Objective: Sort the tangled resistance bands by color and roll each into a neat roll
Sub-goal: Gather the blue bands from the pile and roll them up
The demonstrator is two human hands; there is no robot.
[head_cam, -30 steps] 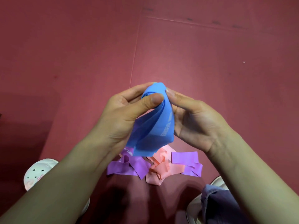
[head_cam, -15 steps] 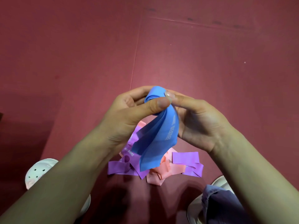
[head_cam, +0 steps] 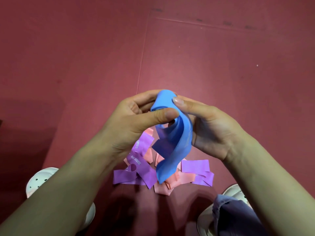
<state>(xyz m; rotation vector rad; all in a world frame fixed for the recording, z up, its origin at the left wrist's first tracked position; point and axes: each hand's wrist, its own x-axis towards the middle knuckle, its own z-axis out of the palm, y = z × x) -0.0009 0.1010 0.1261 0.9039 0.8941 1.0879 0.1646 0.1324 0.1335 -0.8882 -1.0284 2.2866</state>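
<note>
- Rolling under way on blue band [head_cam: 172, 143], held in air above tangled pile [head_cam: 146, 174] of purple and pink bands.
- Coiled top end pinched between thumb and fingers of left hand [head_cam: 136, 121].
- Same coil pressed by thumb of right hand [head_cam: 209, 126], its other fingers hidden behind.
- Long axis near vertical, loose tail hanging toward pile.
- Next, probably: wind tail onto coil with edges aligned and even tension.

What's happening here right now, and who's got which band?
A person is working on the blue band, held up over the red floor with both hands. The left hand pinches the rolled-up top end with its thumb, and the right hand grips it from the other side. The band's loose tail hangs down unrolled. Below, the purple bands and pink bands lie tangled together, not yet sorted.
</note>
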